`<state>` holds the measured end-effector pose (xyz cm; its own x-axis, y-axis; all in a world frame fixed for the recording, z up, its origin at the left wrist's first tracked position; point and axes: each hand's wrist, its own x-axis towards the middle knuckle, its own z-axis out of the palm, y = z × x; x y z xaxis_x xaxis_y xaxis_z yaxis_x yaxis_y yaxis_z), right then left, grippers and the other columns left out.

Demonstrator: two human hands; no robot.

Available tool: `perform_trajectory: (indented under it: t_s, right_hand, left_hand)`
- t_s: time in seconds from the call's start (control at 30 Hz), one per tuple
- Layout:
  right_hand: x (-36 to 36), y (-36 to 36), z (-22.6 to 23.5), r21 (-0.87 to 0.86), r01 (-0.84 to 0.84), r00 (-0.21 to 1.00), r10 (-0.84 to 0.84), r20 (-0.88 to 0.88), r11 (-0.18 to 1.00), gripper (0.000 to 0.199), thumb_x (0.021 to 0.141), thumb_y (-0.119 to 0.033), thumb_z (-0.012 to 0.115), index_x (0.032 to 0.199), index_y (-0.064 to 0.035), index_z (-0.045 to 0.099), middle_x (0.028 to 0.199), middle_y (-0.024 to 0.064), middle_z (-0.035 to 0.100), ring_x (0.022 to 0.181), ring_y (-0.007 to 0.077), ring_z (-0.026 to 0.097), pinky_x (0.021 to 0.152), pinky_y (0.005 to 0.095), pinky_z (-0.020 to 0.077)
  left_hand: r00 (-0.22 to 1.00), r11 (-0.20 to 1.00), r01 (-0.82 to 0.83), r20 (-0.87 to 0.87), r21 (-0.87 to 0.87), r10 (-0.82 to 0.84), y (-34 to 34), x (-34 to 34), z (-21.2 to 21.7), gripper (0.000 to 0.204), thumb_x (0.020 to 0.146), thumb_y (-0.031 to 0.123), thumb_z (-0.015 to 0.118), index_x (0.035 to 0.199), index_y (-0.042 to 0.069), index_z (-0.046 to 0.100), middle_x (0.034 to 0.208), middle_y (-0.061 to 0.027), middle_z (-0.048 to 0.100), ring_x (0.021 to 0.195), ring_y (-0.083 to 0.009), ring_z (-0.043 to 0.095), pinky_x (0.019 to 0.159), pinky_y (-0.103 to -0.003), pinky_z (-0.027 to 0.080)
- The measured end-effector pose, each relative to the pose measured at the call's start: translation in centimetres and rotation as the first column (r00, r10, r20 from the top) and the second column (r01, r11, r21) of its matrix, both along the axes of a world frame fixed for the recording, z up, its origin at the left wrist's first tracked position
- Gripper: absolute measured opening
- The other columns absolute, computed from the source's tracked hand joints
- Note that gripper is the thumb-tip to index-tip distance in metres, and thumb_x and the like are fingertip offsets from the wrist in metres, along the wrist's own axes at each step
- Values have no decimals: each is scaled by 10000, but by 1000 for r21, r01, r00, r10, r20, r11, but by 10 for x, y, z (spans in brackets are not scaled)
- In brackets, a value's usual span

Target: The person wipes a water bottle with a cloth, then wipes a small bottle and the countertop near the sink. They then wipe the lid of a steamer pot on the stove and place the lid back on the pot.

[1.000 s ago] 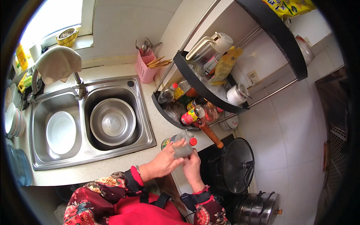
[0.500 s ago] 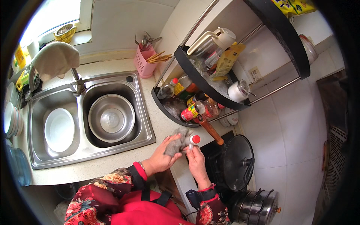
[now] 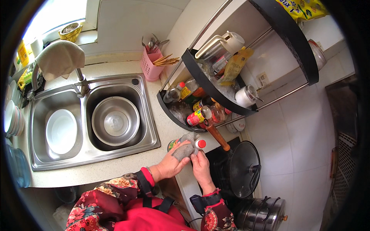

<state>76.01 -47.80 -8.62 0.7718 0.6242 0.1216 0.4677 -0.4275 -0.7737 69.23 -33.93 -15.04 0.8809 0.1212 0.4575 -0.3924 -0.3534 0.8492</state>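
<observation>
A small bottle with a red cap (image 3: 199, 144) lies on its side over the counter's right end. My left hand (image 3: 172, 161) presses a grey cloth (image 3: 184, 148) around the bottle's body, which is mostly hidden. My right hand (image 3: 200, 166) grips the bottle from below, near the cap end. Both sleeves are floral with red cuffs.
A double steel sink (image 3: 46, 154) holds a white plate (image 3: 61, 131) and a steel bowl (image 3: 115, 120). A black corner rack (image 3: 200, 79) carries bottles and jars. A pink utensil holder (image 3: 149, 68) stands behind. A black pan with lid (image 3: 243, 168) sits on the stove, a steel pot (image 3: 262, 215) below.
The view has shifted slightly. My hands with the cloth and bottle stay together, and the cloth has moved along the bottle.
</observation>
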Motion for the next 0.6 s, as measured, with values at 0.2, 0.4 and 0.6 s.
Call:
perform_trajectory:
  t_s: [0.2,0.4,0.6]
  right_hand:
    - [-1,0,-3,5,-1,998,1,61,1000,188,961,-159,557,1047,2,602,954,147,609,884,313,611,762,381,488]
    - [-3,1,-1,-7,48,997,-48,-56,999,179,959,-154,567,1039,-1,614,925,127,623,873,246,619,771,335,485]
    - [-10,-3,-6,81,206,934,-171,-313,975,189,975,-160,550,1032,4,626,976,93,648,890,165,600,814,294,469]
  left_hand:
    - [995,992,-85,-35,96,88,18,24,6,386,948,234,513,1282,40,516,1346,-181,496,1275,-397,424,1125,-524,255]
    - [989,986,-136,-40,99,141,14,19,-1,406,951,221,512,1300,15,498,1364,-202,482,1317,-416,388,1131,-526,248]
    - [999,994,-42,-24,99,45,2,-14,2,408,946,212,516,1322,52,498,1448,-197,396,1378,-386,318,1147,-513,223]
